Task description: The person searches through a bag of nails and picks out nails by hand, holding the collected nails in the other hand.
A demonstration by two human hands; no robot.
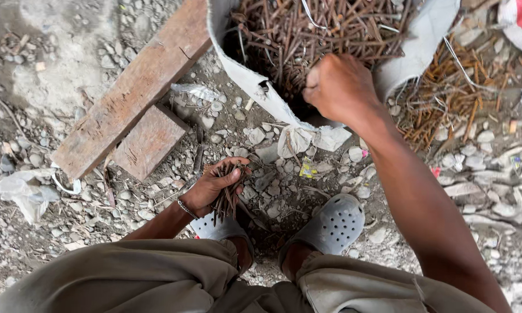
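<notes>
My left hand (214,184) grips a bundle of rusty nails (227,200) that hang down over my left foot. My right hand (339,86) is closed in a fist at the near edge of a torn white sack (246,81) filled with several rusty nails (319,29). Whether the fist holds nails cannot be seen, as its fingers are turned away from me. I squat with both feet in grey perforated clogs (330,227) on stony ground.
Two worn wooden planks (136,93) lie at the left on the gravel. More loose rusty nails (446,98) are scattered to the right of the sack. A crumpled white plastic scrap (20,191) lies at far left. A red and white bag corner (521,23) shows top right.
</notes>
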